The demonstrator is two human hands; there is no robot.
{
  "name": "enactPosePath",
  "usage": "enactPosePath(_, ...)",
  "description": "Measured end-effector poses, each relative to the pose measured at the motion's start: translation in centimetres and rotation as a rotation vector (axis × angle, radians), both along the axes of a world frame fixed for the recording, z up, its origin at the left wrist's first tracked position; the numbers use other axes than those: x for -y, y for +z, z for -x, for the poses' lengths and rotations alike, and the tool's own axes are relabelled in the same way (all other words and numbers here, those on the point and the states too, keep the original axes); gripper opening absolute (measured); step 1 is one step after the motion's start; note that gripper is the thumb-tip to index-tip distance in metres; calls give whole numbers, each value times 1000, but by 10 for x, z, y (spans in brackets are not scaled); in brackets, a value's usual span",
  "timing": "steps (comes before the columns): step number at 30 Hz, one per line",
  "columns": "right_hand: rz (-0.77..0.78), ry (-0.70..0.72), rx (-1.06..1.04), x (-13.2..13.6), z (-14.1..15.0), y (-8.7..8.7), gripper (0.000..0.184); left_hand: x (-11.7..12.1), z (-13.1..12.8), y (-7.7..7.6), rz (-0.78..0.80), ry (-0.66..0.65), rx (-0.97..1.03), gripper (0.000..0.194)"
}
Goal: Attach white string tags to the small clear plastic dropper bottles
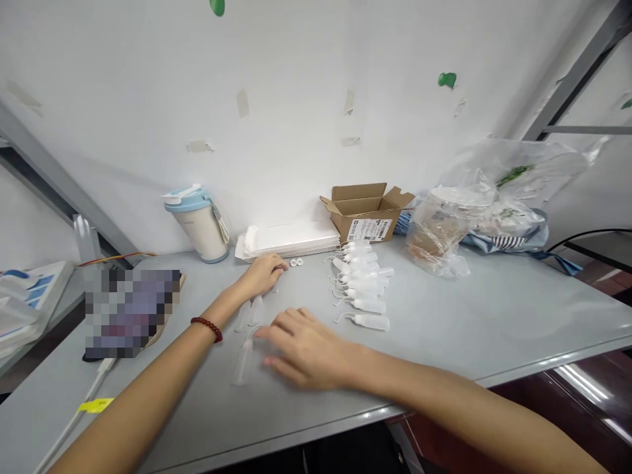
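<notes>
My left hand (263, 275) rests on the table with its fingers curled together, just left of two small white ring-shaped caps (296, 262). What its fingertips hold, if anything, is hidden. Below it are clear plastic bottles (255, 311). Slightly blurred, my right hand (311, 349) has its thumb and forefinger apart. Its forefinger reaches the curved spout of a translucent squeeze bottle (243, 363); I cannot tell whether they touch. To the right lies a row of several white squeeze bottles (368, 289) with thin bent spouts.
Along the wall stand a cream-and-blue tumbler (197, 227), a stack of flat white boxes (291, 238) and an open cardboard box (368, 214). Plastic bags (444, 224) sit at the right. A phone (138, 313) on a cable lies left on the grey table (469, 316).
</notes>
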State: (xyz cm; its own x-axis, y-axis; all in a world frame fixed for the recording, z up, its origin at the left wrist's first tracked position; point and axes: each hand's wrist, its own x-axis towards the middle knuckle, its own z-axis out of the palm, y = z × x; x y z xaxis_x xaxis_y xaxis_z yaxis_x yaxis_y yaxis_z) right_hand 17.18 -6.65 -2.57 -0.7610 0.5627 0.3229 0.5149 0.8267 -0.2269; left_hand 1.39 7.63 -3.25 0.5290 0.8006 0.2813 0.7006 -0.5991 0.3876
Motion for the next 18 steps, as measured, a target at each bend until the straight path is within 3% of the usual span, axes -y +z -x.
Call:
enactPosePath(5,1,77,64,12,13,-10,52,17,10,12,7,82,16,15)
enactPosePath(8,-24,80,95,9,16,-15,54,35,19,16,24,176,148,12)
enactPosePath(13,-21,85,100,5,19,-18,51,57,26,16,22,334,368,18)
enactPosePath(18,27,19,107,4,14,-17,44,64,21,22,19,337,426,23)
